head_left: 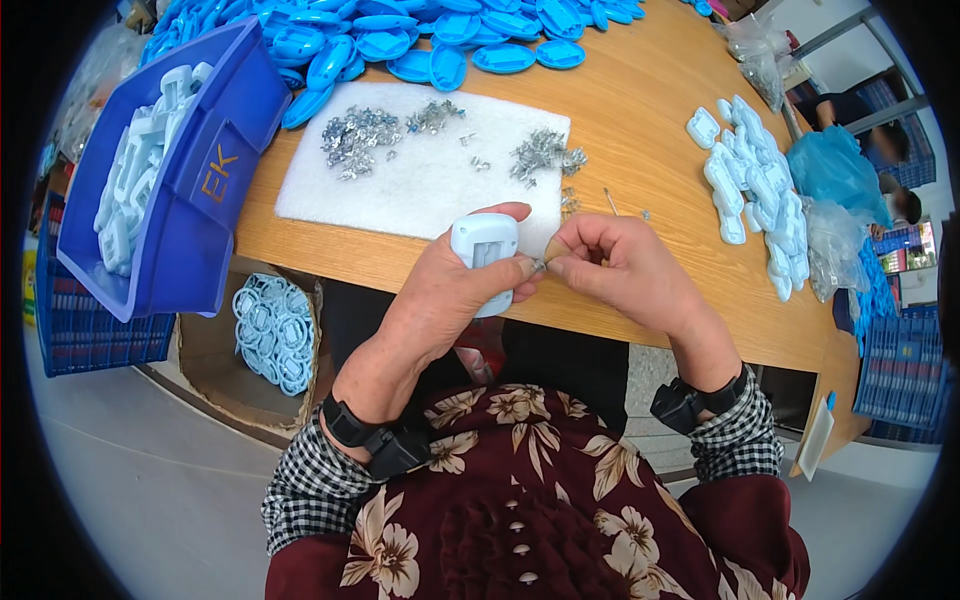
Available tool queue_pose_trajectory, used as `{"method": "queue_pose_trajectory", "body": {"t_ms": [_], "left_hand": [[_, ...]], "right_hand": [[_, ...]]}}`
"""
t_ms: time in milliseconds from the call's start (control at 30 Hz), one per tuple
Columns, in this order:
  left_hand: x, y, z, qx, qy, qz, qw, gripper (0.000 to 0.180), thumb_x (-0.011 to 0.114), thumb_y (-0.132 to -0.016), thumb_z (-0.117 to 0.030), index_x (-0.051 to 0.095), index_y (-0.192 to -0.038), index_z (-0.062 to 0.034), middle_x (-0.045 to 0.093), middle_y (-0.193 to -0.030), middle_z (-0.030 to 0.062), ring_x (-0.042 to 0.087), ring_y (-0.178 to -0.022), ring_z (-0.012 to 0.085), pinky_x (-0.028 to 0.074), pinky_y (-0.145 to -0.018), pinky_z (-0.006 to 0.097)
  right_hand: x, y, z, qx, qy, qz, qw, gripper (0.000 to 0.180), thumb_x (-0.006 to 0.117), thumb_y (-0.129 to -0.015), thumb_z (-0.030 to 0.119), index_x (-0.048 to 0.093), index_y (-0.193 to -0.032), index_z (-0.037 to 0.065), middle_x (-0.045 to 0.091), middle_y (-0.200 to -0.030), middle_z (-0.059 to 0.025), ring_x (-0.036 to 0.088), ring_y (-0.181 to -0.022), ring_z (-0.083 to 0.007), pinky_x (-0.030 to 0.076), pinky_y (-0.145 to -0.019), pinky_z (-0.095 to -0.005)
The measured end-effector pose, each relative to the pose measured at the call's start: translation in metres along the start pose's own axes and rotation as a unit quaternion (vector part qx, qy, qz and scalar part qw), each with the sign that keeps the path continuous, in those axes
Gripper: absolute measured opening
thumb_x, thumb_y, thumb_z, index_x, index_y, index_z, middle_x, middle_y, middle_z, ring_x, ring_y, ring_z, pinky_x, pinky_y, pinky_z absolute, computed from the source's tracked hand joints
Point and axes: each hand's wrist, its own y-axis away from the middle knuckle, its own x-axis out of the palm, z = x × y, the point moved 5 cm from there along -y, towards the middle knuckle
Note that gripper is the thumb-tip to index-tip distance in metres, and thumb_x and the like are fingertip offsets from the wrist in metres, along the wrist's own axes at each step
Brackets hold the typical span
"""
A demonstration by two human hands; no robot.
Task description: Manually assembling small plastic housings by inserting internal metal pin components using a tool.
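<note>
light-blue housing (464, 238) mid-frame, gripped in left hand (455, 285), thumb across its face. right hand (618, 268) just right of housing, fingertips pinching tiny metal bit (541, 265) at left thumb tip. forearms angled inward. white mat (430, 200) beyond, metal pieces (352, 140) on top.

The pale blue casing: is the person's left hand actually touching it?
Touching. The head view shows the left hand gripping the pale blue casing, its thumb lying across the casing's front.
</note>
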Motion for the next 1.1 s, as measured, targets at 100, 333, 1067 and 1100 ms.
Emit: {"method": "queue_pose_trajectory", "body": {"t_ms": [100, 333, 1067, 1100], "left_hand": [[0.000, 0.003, -0.003, 0.006, -0.020, -0.004, 1.000, 0.052, 0.071, -0.090, -0.007, 0.051, -0.137, 0.0004, 0.065, -0.101, 0.0077, 0.067, -0.085, 0.0130, 0.057, -0.075, 0.025], [-0.004, 0.005, -0.001, 0.025, -0.042, -0.028, 0.998, 0.051, 0.072, -0.089, -0.009, 0.052, -0.135, 0.0009, 0.065, -0.098, 0.0066, 0.066, -0.083, 0.0115, 0.054, -0.072, 0.024], [-0.020, -0.003, 0.000, -0.051, 0.226, 0.046, 0.972, 0.066, 0.018, -0.107, -0.050, 0.048, -0.138, -0.0010, 0.068, -0.092, 0.0173, 0.069, -0.080, 0.0283, 0.059, -0.078, 0.045], [-0.021, -0.004, 0.001, -0.055, 0.229, 0.045, 0.971, 0.065, 0.019, -0.107, -0.050, 0.048, -0.138, -0.0009, 0.068, -0.092, 0.0173, 0.069, -0.080, 0.0284, 0.059, -0.078, 0.045]], "right_hand": [[0.007, -0.002, -0.013, 0.026, -0.027, 0.015, 0.999, 0.013, 0.067, -0.093, 0.014, 0.066, -0.097, 0.002, 0.055, -0.075, 0.0054, 0.047, -0.070, -0.0032, 0.041, -0.062, -0.0220], [0.009, -0.004, -0.009, 0.034, -0.022, -0.007, 0.999, 0.014, 0.067, -0.093, 0.013, 0.066, -0.102, 0.002, 0.054, -0.081, 0.0092, 0.045, -0.072, 0.0009, 0.038, -0.063, -0.0172], [0.024, -0.018, 0.029, -0.127, 0.071, -0.072, 0.987, 0.012, 0.064, -0.094, 0.013, 0.063, -0.100, 0.002, 0.058, -0.078, 0.0023, 0.049, -0.070, -0.0055, 0.042, -0.064, -0.0239], [0.026, -0.019, 0.035, -0.143, 0.098, -0.072, 0.982, 0.012, 0.064, -0.094, 0.013, 0.063, -0.100, 0.002, 0.058, -0.077, 0.0016, 0.049, -0.069, -0.0060, 0.042, -0.064, -0.0241]]}}
